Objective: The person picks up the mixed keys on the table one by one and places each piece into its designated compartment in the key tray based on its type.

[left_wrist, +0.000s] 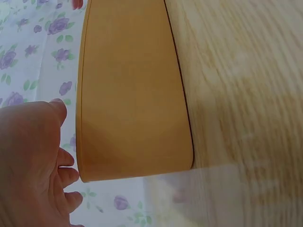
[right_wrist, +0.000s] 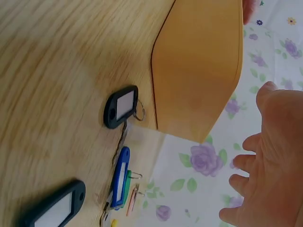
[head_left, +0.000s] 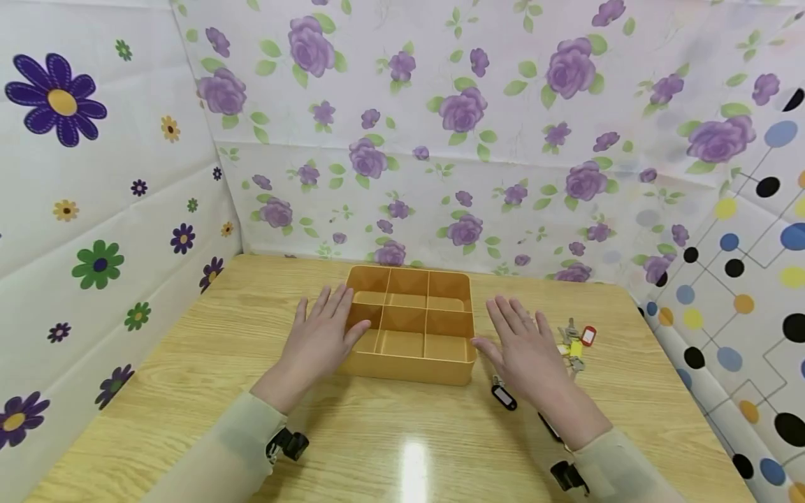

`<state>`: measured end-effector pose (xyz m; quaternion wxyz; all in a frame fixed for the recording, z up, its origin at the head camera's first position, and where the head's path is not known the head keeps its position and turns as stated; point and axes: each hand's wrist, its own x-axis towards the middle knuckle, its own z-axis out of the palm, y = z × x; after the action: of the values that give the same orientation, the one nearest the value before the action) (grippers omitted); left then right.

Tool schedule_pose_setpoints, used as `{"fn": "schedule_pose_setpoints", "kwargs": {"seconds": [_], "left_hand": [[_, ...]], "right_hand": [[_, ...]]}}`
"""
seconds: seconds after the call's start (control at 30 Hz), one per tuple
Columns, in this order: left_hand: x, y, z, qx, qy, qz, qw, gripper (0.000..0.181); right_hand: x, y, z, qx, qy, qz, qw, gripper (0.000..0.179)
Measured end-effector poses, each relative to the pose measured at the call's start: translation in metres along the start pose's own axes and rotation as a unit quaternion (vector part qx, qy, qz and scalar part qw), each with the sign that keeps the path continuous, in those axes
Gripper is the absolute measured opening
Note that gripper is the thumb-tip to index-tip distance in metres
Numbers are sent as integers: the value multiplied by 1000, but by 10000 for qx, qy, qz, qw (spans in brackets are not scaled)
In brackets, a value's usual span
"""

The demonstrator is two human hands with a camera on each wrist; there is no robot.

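Note:
An orange-tan box (head_left: 402,368) with six-part dividers, several open compartments in two rows, stands on the wooden table. At its left side is my left hand (head_left: 319,342), fingers straight, thumb over the front left compartment; whether it touches the rim I cannot tell. My right hand (head_left: 528,353) hovers by the box's right side with straight fingers, holding nothing. Below and beside it lie keys with tags: a black key tag (head_left: 504,397), a yellow key tag (head_left: 575,349) and a red key tag (head_left: 588,336). The right wrist view also shows a blue key tag (right_wrist: 120,177).
The wooden table (head_left: 207,363) meets a purple-rose cloth (head_left: 415,188) behind the box. Patterned cloth walls also stand on the left (head_left: 126,230) and right. A second black key tag (right_wrist: 57,208) lies partly under my right forearm in the head view.

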<state>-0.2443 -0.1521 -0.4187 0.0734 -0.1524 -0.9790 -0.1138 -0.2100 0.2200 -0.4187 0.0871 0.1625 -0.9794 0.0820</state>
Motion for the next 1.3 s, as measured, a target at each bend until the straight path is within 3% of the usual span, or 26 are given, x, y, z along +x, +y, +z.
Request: {"fn": "schedule_pose_setpoints", "kwargs": {"seconds": [0.47, 1.0, 1.3], "left_hand": [[-3, -6, 5, -200, -116, 67, 9997, 84], [-3, -11, 16, -318, -356, -78, 9988, 92], [5, -11, 21, -583, -326, -150, 9977, 92]], "right_hand": [[4, -11, 12, -61, -109, -197, 9997, 84], [0, -15, 23, 173, -402, -292, 9986, 89], [7, -10, 20, 195, -373, -361, 9985, 88]]}}
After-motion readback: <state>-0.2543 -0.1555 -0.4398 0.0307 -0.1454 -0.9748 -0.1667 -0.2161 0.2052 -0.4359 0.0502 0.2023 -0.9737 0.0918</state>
